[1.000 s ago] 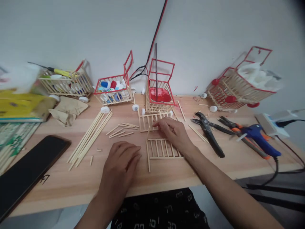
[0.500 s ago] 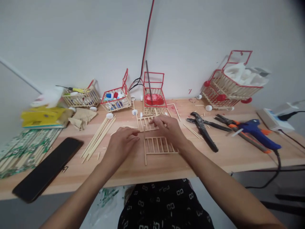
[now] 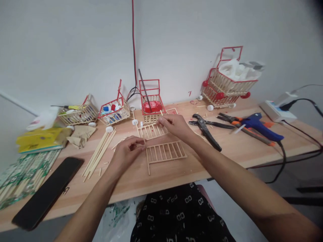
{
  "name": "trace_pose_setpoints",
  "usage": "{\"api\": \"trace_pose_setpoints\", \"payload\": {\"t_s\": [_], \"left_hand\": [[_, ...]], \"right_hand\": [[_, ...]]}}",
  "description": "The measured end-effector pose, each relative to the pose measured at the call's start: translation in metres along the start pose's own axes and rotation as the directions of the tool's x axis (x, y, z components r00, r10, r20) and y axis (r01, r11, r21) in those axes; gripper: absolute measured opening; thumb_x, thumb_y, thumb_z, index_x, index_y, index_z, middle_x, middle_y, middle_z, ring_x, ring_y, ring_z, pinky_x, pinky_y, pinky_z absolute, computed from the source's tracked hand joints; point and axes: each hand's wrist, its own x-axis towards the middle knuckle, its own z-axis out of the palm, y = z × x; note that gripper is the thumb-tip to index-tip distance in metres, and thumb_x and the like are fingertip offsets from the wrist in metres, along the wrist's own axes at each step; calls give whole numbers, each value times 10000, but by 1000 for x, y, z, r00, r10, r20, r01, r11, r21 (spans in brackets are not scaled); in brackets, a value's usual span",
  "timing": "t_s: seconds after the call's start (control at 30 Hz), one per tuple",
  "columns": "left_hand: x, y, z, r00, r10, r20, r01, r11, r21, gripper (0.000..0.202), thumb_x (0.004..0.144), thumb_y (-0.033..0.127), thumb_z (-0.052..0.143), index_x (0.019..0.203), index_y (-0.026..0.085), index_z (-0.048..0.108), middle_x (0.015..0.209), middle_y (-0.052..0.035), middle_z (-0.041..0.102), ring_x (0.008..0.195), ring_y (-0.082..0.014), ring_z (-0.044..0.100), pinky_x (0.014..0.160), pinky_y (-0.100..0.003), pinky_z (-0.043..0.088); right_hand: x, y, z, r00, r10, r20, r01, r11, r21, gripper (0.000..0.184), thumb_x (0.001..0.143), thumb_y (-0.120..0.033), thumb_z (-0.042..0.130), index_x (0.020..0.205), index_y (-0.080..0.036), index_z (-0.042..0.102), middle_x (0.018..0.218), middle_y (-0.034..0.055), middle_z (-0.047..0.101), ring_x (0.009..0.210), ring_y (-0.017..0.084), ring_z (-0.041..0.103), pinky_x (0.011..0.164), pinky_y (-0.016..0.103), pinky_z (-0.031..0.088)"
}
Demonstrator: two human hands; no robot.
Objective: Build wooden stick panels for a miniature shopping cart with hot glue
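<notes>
The worktop [image 3: 131,178] is of pale wood, rather smooth, with its grain visible. The ladder-like frame [image 3: 165,152] and the long sticks [image 3: 99,154] are also wooden, matt and apparently unpainted. The red dish [image 3: 152,107] has a glossy surface. The brown paper [image 3: 81,135] is rough with creases, whereas the phone [image 3: 49,193] is smooth and dark. The glue gun [image 3: 262,125] looks like blue plastic. The black cloth [image 3: 174,215] and the wall [image 3: 176,40] both appear matt.

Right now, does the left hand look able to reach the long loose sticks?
Probably yes: the long loose sticks lie close beside the left hand, with nothing tall between, though its fingertips are at the ladder-like frame.
</notes>
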Motion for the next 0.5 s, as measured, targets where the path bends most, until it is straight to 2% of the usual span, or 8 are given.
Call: {"api": "trace_pose_setpoints", "payload": {"t_s": [0.17,0.37,0.5], "left_hand": [[0,8,-2,999,43,-1,-43,999,-5,122,814,266,608,866,179,675,889,-50,670,807,-167,610,719,-283,459],[1,8,-2,998,64,-8,-64,998,7,91,801,225,607,850,183,672,891,-48,673,849,-178,613,763,-301,460],[2,6,-1,998,61,16,-61,998,30,109,802,240,606,865,185,676,887,-50,672,817,-177,603,739,-299,461]], "right_hand": [[8,5,10,999,-27,17,27,999,-16,340,923,-303,456,774,-155,723,675,8,679,644,120,589,613,221,368],[1,17,14,992,-71,-106,71,997,-1,348,935,-331,444,778,-164,705,749,25,689,709,131,600,660,232,395],[-5,20,12,988,-102,-119,99,995,-33,336,933,-326,449,773,-171,701,747,23,681,704,132,595,660,238,396]]}}
